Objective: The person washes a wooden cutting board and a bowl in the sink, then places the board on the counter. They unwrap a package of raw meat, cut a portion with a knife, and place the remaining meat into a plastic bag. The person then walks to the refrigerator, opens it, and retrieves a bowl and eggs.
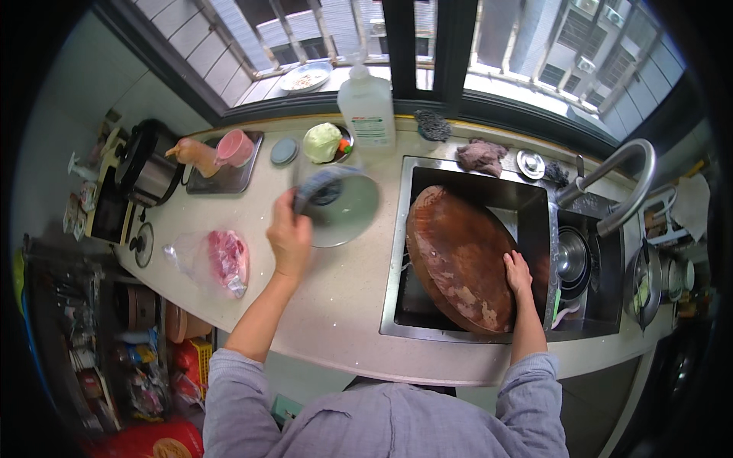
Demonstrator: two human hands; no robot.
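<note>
My left hand [291, 235] grips the rim of a round container [346, 212], blurred and greenish inside, over the counter left of the sink; whether it is a bowl or a pot I cannot tell. In the sink's larger basin, a thick round wooden chopping board [464, 257] leans tilted, its face brown and worn. My right hand [518, 273] rests on the board's right edge. Raw meat in a clear plastic bag [228, 260] lies on the counter to the left. Behind the container are a cabbage [322, 143] and a round grey-blue lid [284, 151].
A large plastic bottle [366, 111], a scouring pad [433, 125] and a crumpled cloth [482, 156] line the window side. The faucet [647, 172] arches over the smaller basin, which holds metal bowls [571, 255]. At left are a tray [240, 180] with a pink cup and an electric cooker [150, 163].
</note>
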